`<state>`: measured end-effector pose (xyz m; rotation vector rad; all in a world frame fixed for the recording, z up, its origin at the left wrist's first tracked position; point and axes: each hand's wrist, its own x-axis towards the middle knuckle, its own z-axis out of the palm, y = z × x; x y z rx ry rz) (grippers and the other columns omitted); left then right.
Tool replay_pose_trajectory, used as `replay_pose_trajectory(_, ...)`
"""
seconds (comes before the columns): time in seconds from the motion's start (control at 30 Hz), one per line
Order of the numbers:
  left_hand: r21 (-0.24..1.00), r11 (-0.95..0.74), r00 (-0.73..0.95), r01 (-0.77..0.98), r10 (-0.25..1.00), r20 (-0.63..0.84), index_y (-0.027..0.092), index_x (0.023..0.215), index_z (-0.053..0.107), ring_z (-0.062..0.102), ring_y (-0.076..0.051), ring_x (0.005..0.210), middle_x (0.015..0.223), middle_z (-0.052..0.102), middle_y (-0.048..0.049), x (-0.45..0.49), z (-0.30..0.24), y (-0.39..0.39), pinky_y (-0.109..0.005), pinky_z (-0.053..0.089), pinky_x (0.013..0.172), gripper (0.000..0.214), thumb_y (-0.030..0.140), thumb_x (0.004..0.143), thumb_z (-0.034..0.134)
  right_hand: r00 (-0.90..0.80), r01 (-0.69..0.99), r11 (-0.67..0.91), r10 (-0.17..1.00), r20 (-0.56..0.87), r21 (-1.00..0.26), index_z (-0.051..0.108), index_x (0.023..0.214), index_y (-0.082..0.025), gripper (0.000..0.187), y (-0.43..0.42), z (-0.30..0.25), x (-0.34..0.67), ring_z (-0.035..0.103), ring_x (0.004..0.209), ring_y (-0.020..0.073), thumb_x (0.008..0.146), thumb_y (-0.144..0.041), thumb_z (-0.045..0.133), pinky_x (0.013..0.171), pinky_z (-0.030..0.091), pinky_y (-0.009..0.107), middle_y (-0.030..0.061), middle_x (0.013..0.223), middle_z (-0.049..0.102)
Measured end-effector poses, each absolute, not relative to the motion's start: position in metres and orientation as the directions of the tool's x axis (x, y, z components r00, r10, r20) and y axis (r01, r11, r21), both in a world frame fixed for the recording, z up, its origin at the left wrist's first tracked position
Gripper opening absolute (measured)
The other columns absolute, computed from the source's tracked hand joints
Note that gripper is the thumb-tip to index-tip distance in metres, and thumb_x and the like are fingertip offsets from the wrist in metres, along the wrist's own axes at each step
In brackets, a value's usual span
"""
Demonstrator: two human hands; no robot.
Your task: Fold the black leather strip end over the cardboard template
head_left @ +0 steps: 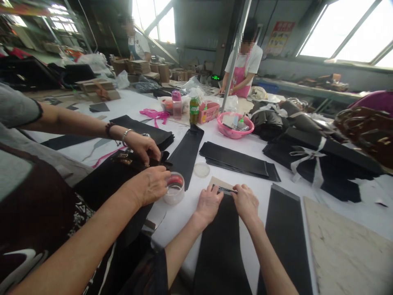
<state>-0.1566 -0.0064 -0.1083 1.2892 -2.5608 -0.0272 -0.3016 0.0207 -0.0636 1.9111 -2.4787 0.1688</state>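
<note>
A long black leather-like strip (219, 246) runs from my body up the white table. Its far end is folded over, with a greyish band showing along the fold. My left hand (209, 203) pinches the left corner of that end, and my right hand (247, 201) pinches the right corner. Just beyond the fingers, a tan piece of card (215, 180) sticks out from under the strip. Another black strip (285, 237) with a grey end band lies to the right of my right forearm.
At my left, a co-worker's hands (150, 184) work on black pieces with metal fittings, beside a clear round tub (174, 196). Stacked black strips (236, 159), a pink basin (235, 126) and a tied black bundle (319, 157) lie beyond. A pale board (346, 246) is at right.
</note>
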Motion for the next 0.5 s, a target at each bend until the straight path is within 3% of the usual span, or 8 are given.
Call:
replay_pose_trajectory(0.17, 0.186, 0.583, -0.539, -0.791, -0.808, 0.239, 0.027, 0.1, 0.063, 0.052, -0.022, 0.094, 0.103, 0.056, -0.0033, -0.156, -0.108, -0.01, -0.034, 0.046, 0.071, 0.016, 0.024, 0.093, 0.048, 0.034, -0.993, -0.035, -0.999, 0.014, -0.116, 0.063, 0.097, -0.021, 0.011, -0.005, -0.081, -0.312, 0.054, 0.095, 0.0247, 0.087, -0.025, 0.06, 0.074, 0.04, 0.032, 0.0072, 0.095, 0.063)
replay_pose_trajectory(0.3, 0.196, 0.553, -0.509, -0.81, -0.828, 0.234, 0.027, 0.092, 0.065, 0.054, -0.02, 0.091, 0.097, 0.058, -0.0018, -0.158, -0.108, -0.019, -0.033, 0.046, 0.072, 0.016, 0.03, 0.094, 0.049, 0.098, -0.986, -0.096, -0.995, -0.012, -0.138, 0.06, 0.094, -0.021, 0.01, -0.019, -0.091, -0.324, 0.054, 0.091, 0.0237, 0.086, -0.027, 0.062, 0.072, 0.039, 0.032, 0.0049, 0.09, 0.063)
replay_pose_trajectory(0.5, 0.309, 0.553, -0.524, -0.774, -0.833, 0.177, 0.025, 0.094, 0.067, 0.055, -0.02, 0.091, 0.095, 0.061, -0.0024, -0.157, -0.104, -0.027, -0.032, 0.046, 0.074, 0.018, 0.025, 0.093, 0.049, 0.103, -0.981, -0.082, -0.988, -0.113, -0.178, 0.059, 0.087, -0.02, 0.009, -0.026, -0.085, -0.327, 0.054, 0.09, 0.022, 0.083, -0.026, 0.064, 0.07, 0.036, 0.029, 0.0035, 0.087, 0.06)
